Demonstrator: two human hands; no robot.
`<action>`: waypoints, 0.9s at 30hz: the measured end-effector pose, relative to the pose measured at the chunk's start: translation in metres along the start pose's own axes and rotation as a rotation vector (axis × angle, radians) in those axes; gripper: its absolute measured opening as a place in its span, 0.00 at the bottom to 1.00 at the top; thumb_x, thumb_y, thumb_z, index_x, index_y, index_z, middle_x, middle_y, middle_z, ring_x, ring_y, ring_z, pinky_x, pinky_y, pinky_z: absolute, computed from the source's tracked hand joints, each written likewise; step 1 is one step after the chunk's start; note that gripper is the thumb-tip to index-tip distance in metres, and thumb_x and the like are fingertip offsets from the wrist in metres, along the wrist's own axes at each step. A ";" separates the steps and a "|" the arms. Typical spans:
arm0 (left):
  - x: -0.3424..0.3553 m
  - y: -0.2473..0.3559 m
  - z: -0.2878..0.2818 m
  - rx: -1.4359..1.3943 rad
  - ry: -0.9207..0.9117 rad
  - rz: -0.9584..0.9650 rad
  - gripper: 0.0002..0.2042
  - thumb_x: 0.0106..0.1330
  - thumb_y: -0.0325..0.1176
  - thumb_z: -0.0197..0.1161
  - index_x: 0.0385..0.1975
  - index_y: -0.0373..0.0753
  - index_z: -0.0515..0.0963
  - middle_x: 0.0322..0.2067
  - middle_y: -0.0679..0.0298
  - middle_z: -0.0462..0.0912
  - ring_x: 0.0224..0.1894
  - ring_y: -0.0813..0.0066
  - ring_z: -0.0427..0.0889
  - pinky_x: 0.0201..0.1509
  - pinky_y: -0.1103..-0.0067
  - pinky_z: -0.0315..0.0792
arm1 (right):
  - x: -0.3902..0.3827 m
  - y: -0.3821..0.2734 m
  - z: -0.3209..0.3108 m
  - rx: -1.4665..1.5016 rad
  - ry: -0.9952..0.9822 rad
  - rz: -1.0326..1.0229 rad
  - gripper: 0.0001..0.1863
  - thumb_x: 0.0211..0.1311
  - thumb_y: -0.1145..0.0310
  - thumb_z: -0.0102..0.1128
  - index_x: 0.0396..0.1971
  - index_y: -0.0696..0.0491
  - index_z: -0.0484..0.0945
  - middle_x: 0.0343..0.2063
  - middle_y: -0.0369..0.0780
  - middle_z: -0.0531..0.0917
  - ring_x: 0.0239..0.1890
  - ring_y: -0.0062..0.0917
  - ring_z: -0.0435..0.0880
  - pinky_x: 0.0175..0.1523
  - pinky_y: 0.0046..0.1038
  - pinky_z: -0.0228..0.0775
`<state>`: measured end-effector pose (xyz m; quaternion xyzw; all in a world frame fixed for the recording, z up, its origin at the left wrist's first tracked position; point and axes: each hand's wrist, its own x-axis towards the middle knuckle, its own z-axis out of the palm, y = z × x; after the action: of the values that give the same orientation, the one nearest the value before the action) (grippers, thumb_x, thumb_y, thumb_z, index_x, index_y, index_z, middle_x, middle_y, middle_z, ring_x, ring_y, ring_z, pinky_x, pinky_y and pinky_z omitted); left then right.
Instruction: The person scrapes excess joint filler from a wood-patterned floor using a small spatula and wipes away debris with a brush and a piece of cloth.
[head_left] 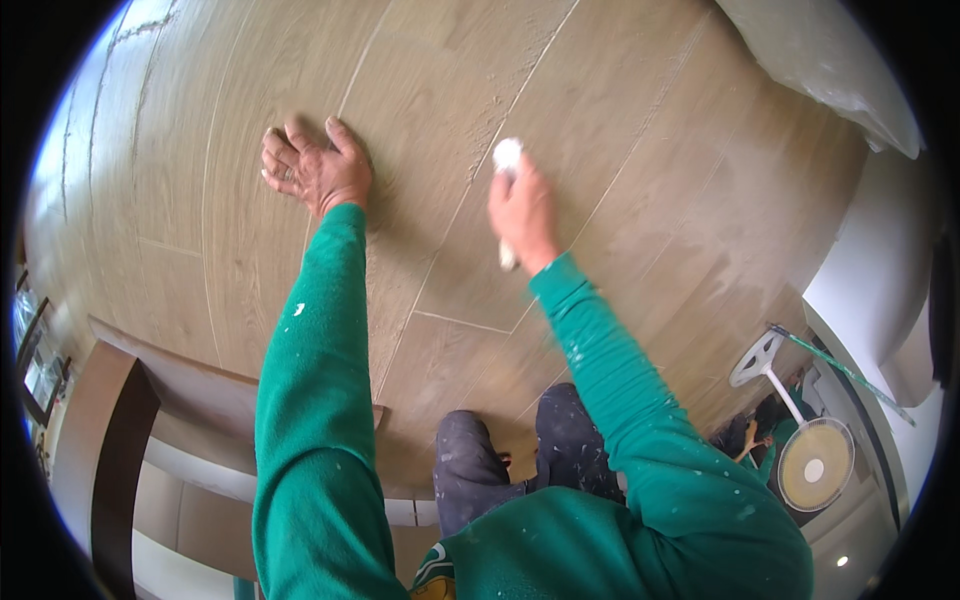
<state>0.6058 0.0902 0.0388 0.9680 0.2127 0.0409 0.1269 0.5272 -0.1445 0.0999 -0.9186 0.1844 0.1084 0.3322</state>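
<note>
My left hand (315, 170) presses flat against a wall of long wood-look tiles (200, 200), fingers spread, holding nothing. My right hand (523, 215) is closed around a white cloth or sponge (507, 153), which pokes out above the fist and touches the wall beside a pale grout line (470, 195). A bit of white also shows below the fist. Both arms are in green sleeves speckled with white spots.
My dark, stained trousers (520, 455) show below. A brown wooden unit (110, 420) stands at lower left. At the right is a standing fan (812, 462), with another person in green (765, 445) beside it. White wall and ceiling surfaces (860, 290) lie at the right.
</note>
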 end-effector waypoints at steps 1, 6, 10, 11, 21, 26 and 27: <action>-0.001 -0.003 0.000 -0.002 0.006 0.004 0.34 0.73 0.54 0.55 0.73 0.40 0.61 0.74 0.49 0.54 0.80 0.50 0.43 0.82 0.49 0.28 | 0.020 -0.002 -0.010 -0.027 0.048 -0.006 0.11 0.69 0.68 0.54 0.38 0.62 0.77 0.31 0.58 0.85 0.36 0.57 0.86 0.43 0.52 0.78; 0.002 0.003 0.001 -0.056 -0.014 0.021 0.34 0.74 0.54 0.53 0.73 0.39 0.60 0.75 0.48 0.51 0.81 0.47 0.40 0.81 0.47 0.27 | 0.071 0.006 -0.008 -0.094 0.140 -0.017 0.12 0.70 0.66 0.54 0.38 0.62 0.77 0.29 0.56 0.86 0.35 0.55 0.86 0.42 0.51 0.79; 0.002 -0.003 0.002 -0.063 -0.012 0.031 0.34 0.74 0.54 0.53 0.72 0.38 0.60 0.75 0.48 0.50 0.80 0.44 0.41 0.81 0.47 0.28 | 0.020 -0.008 0.019 -0.094 0.104 0.024 0.11 0.71 0.66 0.54 0.37 0.60 0.76 0.26 0.55 0.85 0.32 0.54 0.87 0.39 0.51 0.79; 0.002 0.001 0.002 -0.076 -0.015 0.033 0.34 0.74 0.54 0.54 0.72 0.38 0.60 0.75 0.48 0.50 0.79 0.44 0.41 0.81 0.47 0.28 | 0.002 -0.011 0.025 -0.113 0.105 0.038 0.11 0.71 0.66 0.54 0.37 0.59 0.76 0.26 0.55 0.85 0.32 0.54 0.87 0.38 0.51 0.79; -0.001 0.003 0.001 -0.098 0.005 0.049 0.34 0.73 0.53 0.54 0.70 0.36 0.60 0.72 0.44 0.53 0.78 0.43 0.44 0.80 0.44 0.30 | -0.153 -0.032 0.067 -0.023 -0.202 0.209 0.08 0.70 0.68 0.56 0.36 0.57 0.74 0.26 0.56 0.85 0.31 0.55 0.86 0.36 0.53 0.78; 0.002 -0.004 0.002 -0.081 0.028 0.058 0.33 0.72 0.53 0.54 0.68 0.35 0.61 0.71 0.44 0.53 0.78 0.43 0.43 0.80 0.44 0.30 | -0.115 -0.018 0.037 0.034 -0.130 0.058 0.08 0.70 0.68 0.56 0.36 0.58 0.73 0.26 0.55 0.85 0.32 0.55 0.86 0.36 0.52 0.78; 0.000 -0.005 0.001 -0.073 0.027 0.058 0.33 0.72 0.53 0.54 0.68 0.35 0.61 0.71 0.43 0.53 0.78 0.43 0.43 0.80 0.44 0.30 | -0.099 -0.015 0.034 0.022 -0.056 0.042 0.08 0.70 0.69 0.55 0.36 0.59 0.74 0.25 0.55 0.85 0.32 0.55 0.86 0.36 0.52 0.78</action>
<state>0.6040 0.0940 0.0365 0.9678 0.1846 0.0654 0.1580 0.4412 -0.0858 0.1148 -0.9075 0.1953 0.1387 0.3449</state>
